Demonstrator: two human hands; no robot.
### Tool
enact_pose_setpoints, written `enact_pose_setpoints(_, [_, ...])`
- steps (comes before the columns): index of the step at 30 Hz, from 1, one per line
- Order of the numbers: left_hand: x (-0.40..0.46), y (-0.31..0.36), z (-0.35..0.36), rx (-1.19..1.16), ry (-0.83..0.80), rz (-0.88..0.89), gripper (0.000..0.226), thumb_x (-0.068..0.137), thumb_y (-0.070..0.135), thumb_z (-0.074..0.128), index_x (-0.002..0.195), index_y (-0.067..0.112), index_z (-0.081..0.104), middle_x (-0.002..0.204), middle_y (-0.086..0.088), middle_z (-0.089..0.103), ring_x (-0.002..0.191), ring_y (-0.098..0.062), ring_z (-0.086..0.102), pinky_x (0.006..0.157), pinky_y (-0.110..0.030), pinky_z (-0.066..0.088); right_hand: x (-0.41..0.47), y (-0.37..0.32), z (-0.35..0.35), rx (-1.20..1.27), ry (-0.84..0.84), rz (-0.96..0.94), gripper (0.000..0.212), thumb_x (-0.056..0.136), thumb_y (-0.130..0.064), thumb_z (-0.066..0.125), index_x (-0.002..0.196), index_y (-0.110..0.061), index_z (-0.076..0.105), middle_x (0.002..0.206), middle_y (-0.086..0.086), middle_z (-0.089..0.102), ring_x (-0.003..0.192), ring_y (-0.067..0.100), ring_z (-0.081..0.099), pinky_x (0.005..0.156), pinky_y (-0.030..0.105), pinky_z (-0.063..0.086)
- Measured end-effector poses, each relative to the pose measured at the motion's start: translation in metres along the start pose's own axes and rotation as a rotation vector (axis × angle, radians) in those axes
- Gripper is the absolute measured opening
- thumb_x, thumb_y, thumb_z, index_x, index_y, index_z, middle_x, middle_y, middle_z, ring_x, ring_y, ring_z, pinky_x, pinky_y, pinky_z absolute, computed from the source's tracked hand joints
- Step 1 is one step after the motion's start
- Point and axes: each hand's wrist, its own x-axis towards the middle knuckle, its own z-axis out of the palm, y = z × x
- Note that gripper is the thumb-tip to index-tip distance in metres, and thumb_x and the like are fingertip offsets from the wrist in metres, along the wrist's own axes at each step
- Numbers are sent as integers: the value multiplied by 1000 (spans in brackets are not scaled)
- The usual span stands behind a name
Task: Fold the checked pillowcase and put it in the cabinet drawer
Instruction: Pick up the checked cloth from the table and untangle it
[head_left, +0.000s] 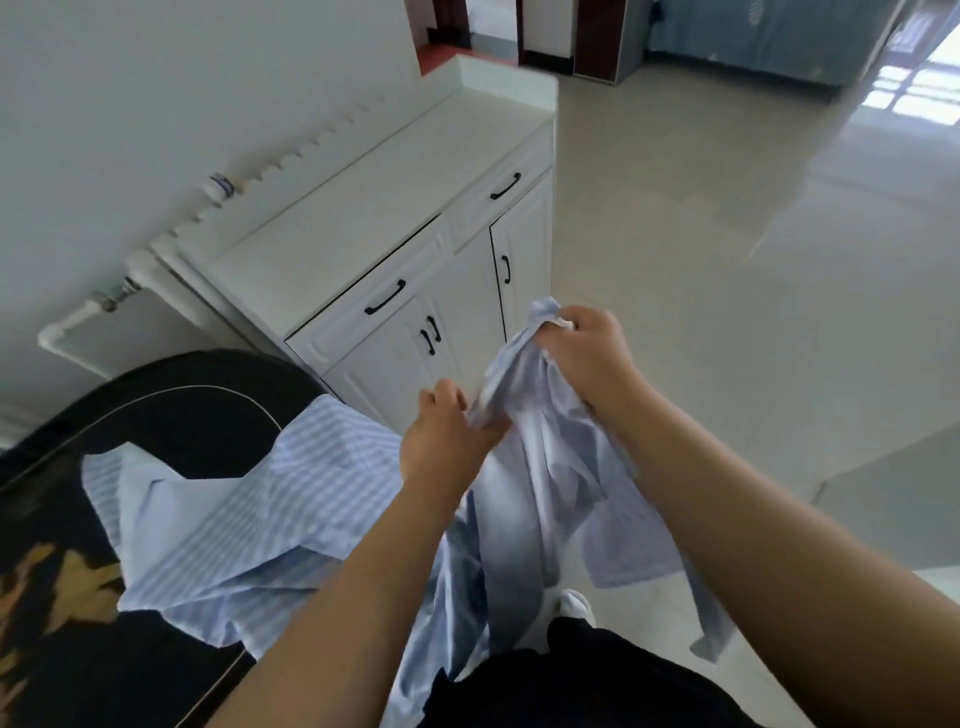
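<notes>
Here, both grips pinching the pillowcase (540, 467): right hand (587, 353) above, left hand (447, 441) lower.

Both hands hold the pale blue pillowcase (540, 467) up before a white cabinet (395, 218): right hand (587, 353) grips a bunched edge, left hand (447, 441) pinches lower. Cloth trails onto a black sofa (171, 395). Drawers closed.

a plain white wall (156, 104) carries a white ribbed radiator (291, 161); pale glossy floor tiles (727, 260) mirror window light, and a black lacquered table (62, 519) sits lower left.
</notes>
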Motion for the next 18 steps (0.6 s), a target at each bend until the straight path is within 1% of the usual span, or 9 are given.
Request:
enact_pose_setpoints(3, [-4, -30, 14, 11, 10, -216, 43, 85, 49, 58, 99, 11, 44, 99, -2, 50, 82, -31, 59, 68, -36, 45, 4, -14, 3, 168, 33, 43, 5, 74, -19, 53, 70, -16, 53, 64, 7, 36, 60, 17, 34, 58, 32, 26])
enact_pose_setpoints(5, [-5, -51, 25, -35, -35, -303, 34, 90, 45, 50, 97, 11, 50, 99, -6, 58, 87, -31, 61, 75, -37, 47, 5, -18, 7, 188, 11, 35, 16, 76, -18, 54, 62, -18, 47, 61, 6, 35, 60, 17, 33, 57, 31, 26])
enact_pose_setpoints(7, [-3, -63, 29, -86, -53, -315, 27, 92, 40, 47, 92, 15, 57, 94, -5, 63, 85, -29, 61, 70, -32, 43, 7, -20, 12, 221, 2, 30, 20, 76, -16, 55, 59, -17, 44, 62, 6, 33, 62, 18, 31, 58, 33, 25])
enact_pose_setpoints(9, [3, -71, 34, -207, -50, -301, 20, 93, 32, 49, 86, 17, 61, 85, -3, 66, 78, -25, 60, 65, -29, 40, 11, -22, 14, 228, 12, 32, 12, 73, -19, 55, 65, -13, 48, 66, 7, 35, 63, 19, 31, 59, 34, 26])
enact_pose_setpoints(12, [16, -77, 37, -509, 24, -381, 23, 94, 24, 46, 89, 5, 58, 86, -4, 61, 75, -19, 55, 59, -25, 40, 23, -19, 12, 137, 39, 17, 33, 79, -19, 56, 56, -17, 32, 51, -1, 30, 49, 13, 28, 51, 24, 23])
enact_pose_setpoints(14, [24, -83, 36, -503, 31, -341, 20, 91, 28, 52, 91, 7, 51, 98, -7, 50, 84, -16, 48, 66, -26, 41, 28, -15, 12, 150, 67, 23, 43, 85, -20, 55, 55, -22, 23, 47, -9, 24, 44, 10, 22, 48, 25, 20])
enact_pose_setpoints(15, [25, -87, 35, -446, -17, -334, 32, 88, 33, 61, 103, 8, 49, 109, -7, 44, 95, -17, 46, 78, -30, 43, 30, -13, 12, 184, 78, 37, 42, 86, -22, 53, 57, -22, 23, 49, -8, 24, 46, 11, 22, 49, 26, 21])
enact_pose_setpoints(17, [21, -100, 42, -283, -210, -386, 85, 73, 49, 74, 136, 8, 36, 134, -6, 40, 123, -24, 43, 103, -41, 38, 33, -14, 10, 240, 104, 63, 36, 90, -26, 51, 61, -17, 32, 54, 1, 28, 46, 14, 28, 50, 26, 25])
enact_pose_setpoints(18, [15, -105, 47, -155, -315, -384, 97, 65, 59, 73, 141, 12, 35, 139, -7, 43, 127, -28, 44, 105, -43, 38, 36, -16, 8, 278, 113, 65, 35, 92, -27, 50, 64, -10, 37, 55, 7, 30, 43, 16, 32, 47, 25, 27])
